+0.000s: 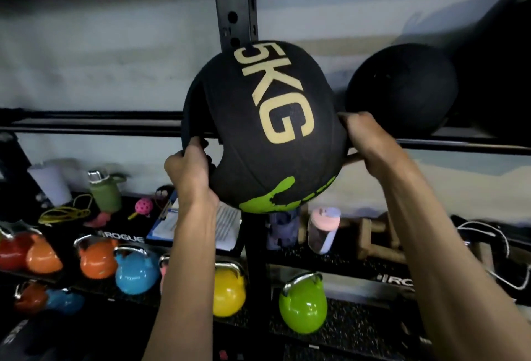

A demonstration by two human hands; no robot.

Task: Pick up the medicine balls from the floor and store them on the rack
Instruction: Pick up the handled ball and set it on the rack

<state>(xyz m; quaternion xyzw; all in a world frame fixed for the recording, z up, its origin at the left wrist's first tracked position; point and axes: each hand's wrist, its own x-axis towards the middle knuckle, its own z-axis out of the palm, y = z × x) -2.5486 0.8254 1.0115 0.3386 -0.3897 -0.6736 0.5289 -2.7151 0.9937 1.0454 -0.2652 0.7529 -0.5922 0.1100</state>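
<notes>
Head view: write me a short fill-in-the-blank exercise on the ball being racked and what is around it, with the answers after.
1. The left hand and right hand hold a medicine ball printed with ____ in tan letters.
2. A plain black ball already sits on the rack rail, to the ____ of the held one.
3. On the low shelf, the kettlebell just right of the yellow kettlebell is coloured ____.

Missing words: 5KG; right; green.

The medicine ball (258, 119) reads "5KG" in tan letters. The shelf edge (122, 236) bears "ROGUE". The rack upright (244, 1) shows "23".
</notes>
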